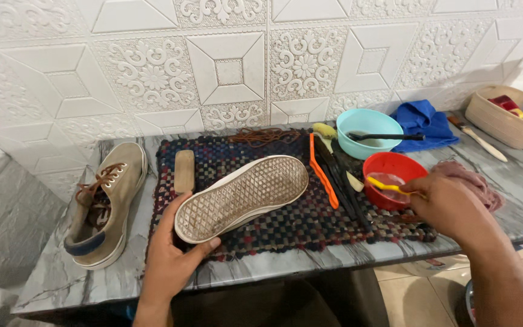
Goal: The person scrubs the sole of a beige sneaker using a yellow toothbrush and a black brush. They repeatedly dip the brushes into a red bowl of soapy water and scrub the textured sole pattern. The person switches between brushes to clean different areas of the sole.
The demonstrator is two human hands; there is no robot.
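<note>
My left hand (pixel 171 254) grips the heel end of a shoe (pixel 243 195) that lies on its side on a dark woven mat (pixel 286 224), its pale waffle sole facing me. My right hand (pixel 449 203) holds a yellow-handled brush (pixel 387 186) whose head dips into a red bowl (pixel 394 166) of liquid. A second tan shoe (pixel 107 203) with brown laces stands upright on the marble counter (pixel 62 281) to the left.
A wooden brush (pixel 184 171), an orange tool (pixel 323 175) and black brushes (pixel 343 178) lie on the mat. Behind stand a teal bowl (pixel 367 124) holding a black brush, a blue cloth (pixel 422 121), a beige basket (pixel 503 121), loose brown laces (pixel 267 134) and a pink rag (pixel 476 181).
</note>
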